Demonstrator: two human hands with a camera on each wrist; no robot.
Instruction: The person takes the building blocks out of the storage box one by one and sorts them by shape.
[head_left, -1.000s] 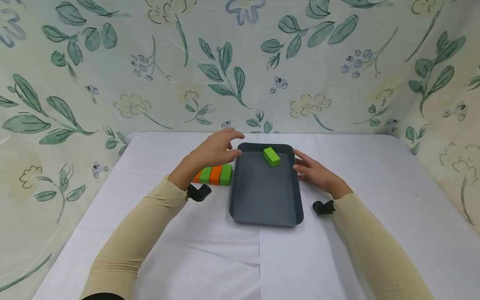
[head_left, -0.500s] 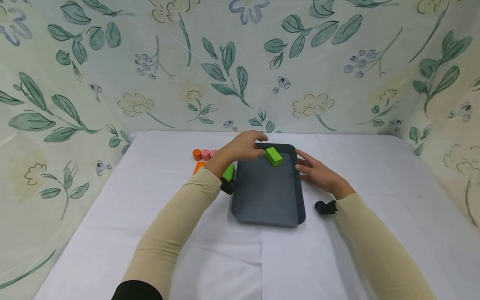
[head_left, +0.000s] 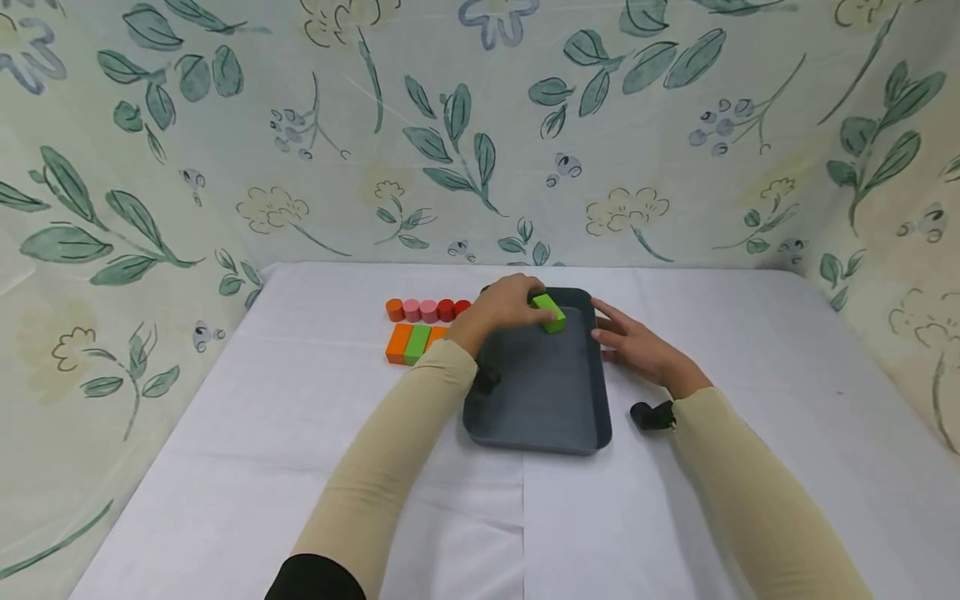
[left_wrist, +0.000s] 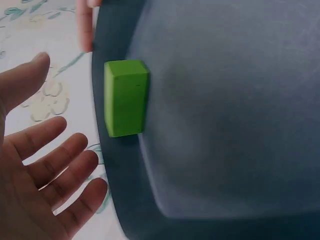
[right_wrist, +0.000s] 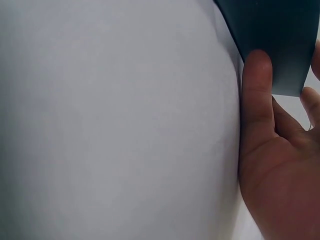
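A dark grey rectangular tray (head_left: 543,400) lies on the white-covered table. At its far end a bright green rectangular block (head_left: 551,315) sits against the far wall, as the left wrist view also shows of the block (left_wrist: 127,102). My left hand (head_left: 506,304) reaches over the tray's far left corner. Its thumb and fingers are spread around the near side of the block, apart from it in the left wrist view. My right hand (head_left: 637,346) rests along the tray's right wall, fingertips at the rim; in the right wrist view the thumb (right_wrist: 257,85) lies against the outer side.
Left of the tray, a row of small cylinders (head_left: 428,312) in orange, pink and red stands on the white cloth (head_left: 300,433). In front of them lies a row of orange and green blocks (head_left: 417,343), partly hidden by my left forearm. A floral curtain (head_left: 337,225) hangs behind.
My left hand has moved right, from above the blocks at the left to the green block in the tray, uncovering the cylinders. My right hand stays at the tray's wall.
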